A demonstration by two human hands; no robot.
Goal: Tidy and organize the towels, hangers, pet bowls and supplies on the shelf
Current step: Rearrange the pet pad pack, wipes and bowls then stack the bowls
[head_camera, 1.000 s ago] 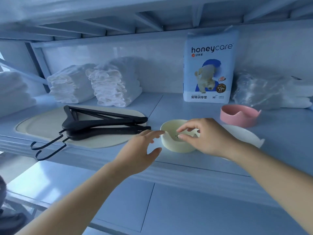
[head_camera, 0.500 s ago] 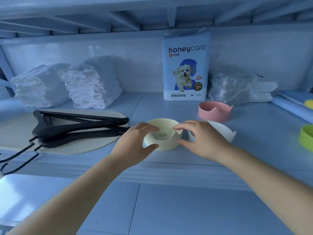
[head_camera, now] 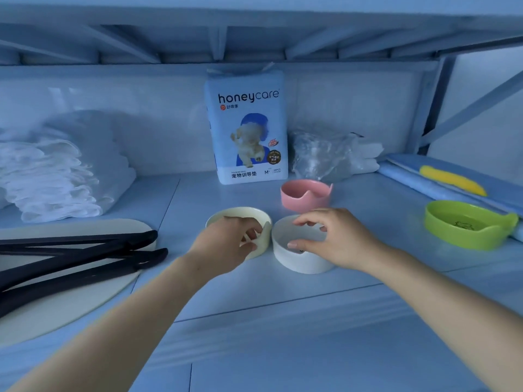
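A cream pet bowl (head_camera: 226, 215) and a white pet bowl (head_camera: 300, 263) stand side by side at the middle of the shelf, rims almost touching. My left hand (head_camera: 226, 243) grips the cream bowl's near rim, fingers curled inside. My right hand (head_camera: 336, 239) holds the white bowl, thumb on the near wall and fingers arched over the far rim. A pink bowl (head_camera: 305, 195) sits just behind them and a green bowl (head_camera: 467, 226) at the right. Black hangers (head_camera: 76, 256) lie at the left, folded white towels (head_camera: 56, 176) behind them.
A honeycare pad pack (head_camera: 247, 128) stands upright against the back wall, with a crumpled clear plastic bag (head_camera: 325, 155) to its right. A cream mat (head_camera: 70, 304) lies under the hangers. A blue roll and a yellow item (head_camera: 452, 181) lie at the far right.
The view has swung right. My left hand moved from the cream bowl's outer side onto its rim, and my right hand closed round the white bowl. The green bowl came fully into view.
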